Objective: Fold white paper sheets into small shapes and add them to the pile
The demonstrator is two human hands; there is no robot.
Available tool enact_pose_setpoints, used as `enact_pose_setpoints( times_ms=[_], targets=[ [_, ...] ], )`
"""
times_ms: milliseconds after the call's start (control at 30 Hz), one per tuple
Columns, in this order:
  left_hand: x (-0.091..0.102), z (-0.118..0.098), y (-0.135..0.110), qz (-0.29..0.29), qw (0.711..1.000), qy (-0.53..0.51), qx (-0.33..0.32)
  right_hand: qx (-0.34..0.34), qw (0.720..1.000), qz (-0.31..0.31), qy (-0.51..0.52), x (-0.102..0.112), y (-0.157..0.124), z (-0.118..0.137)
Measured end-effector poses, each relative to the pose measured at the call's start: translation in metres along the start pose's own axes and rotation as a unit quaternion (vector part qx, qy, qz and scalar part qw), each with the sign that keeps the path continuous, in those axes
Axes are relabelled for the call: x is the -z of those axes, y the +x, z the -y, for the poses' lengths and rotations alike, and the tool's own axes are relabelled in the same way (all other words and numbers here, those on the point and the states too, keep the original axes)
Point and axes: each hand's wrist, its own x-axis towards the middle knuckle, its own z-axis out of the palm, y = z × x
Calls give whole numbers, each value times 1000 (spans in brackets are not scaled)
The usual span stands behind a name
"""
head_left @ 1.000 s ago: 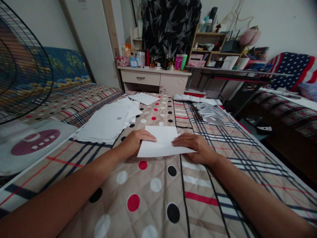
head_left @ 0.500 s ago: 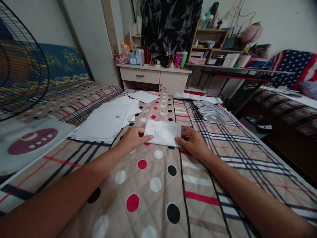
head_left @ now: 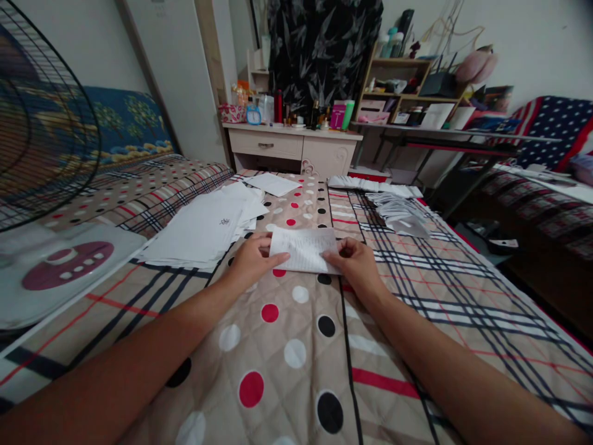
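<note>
A folded sheet of paper (head_left: 303, 246) with lines of small print is held between both hands, low over the dotted bedspread. My left hand (head_left: 254, 256) pinches its left edge, thumb on top and fingers behind. At the right edge my right hand (head_left: 356, 262) grips it the same way, its thumb lying a little way in on the printed face. To the left spreads a stack of white paper sheets (head_left: 194, 228), the top one bearing a small dark mark. Beyond it lies another white sheet (head_left: 273, 183).
On the right of the bed are a pile of folded papers (head_left: 398, 213) and a long row of folded papers (head_left: 373, 185). A fan (head_left: 46, 123) stands at the left. Behind the bed is a white dresser (head_left: 287, 145) with bottles on it.
My right thumb has slid slightly inward over the folded paper, and the right hand sits a little further left on it. The whole view has shifted slightly.
</note>
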Motion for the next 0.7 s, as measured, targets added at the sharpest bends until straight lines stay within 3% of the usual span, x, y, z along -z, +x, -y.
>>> enact_pose_setpoints(
  times_ms=[100, 233, 367, 500, 700],
  targets=[
    [0, -7, 5, -14, 992, -115, 48, -16, 993, 0, 120, -4, -1, 3],
    [1, -19, 22, -9, 974, -203, 101, -14, 985, 30, 169, -4, 0, 7],
    [-7, -20, 32, -26, 981, -179, 74, -11, 981, 26, 191, -1, 2, 6],
    [-19, -14, 26, 0, 986, -150, 75, -33, 981, -10, 192, 4, 4, 4],
    [-21, -11, 15, -52, 990, -129, 32, 60, 992, -64, 86, 11, 6, 1]
  ],
)
